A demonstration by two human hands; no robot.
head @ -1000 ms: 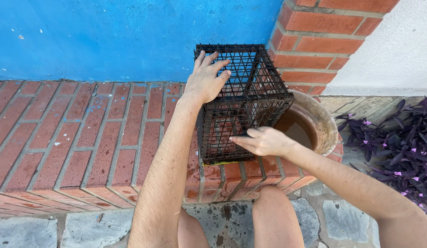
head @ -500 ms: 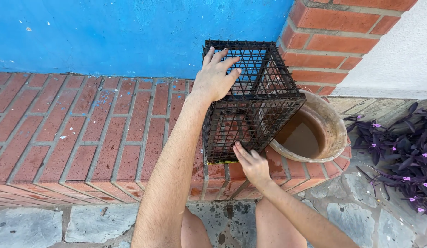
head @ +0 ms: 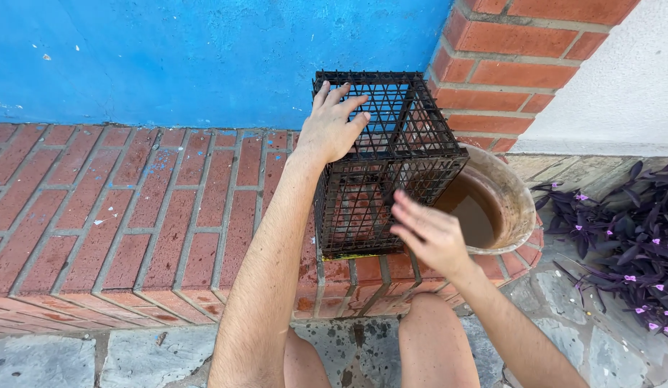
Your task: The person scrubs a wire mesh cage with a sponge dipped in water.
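A red brick ledge [head: 133, 208] runs below a blue wall [head: 168, 50]. The left hand [head: 330, 129] lies flat on the top of a black wire cage [head: 391, 144], its grip wide, fingers spread toward 1 o'clock. The cage stands on the ledge, its right side over a clay pot [head: 510, 208]. At the cage's 5 o'clock, the right hand [head: 427, 233] is before the front mesh, fingers loosely open and blurred, holding nothing. Purple plants [head: 621, 230] grow at far right.
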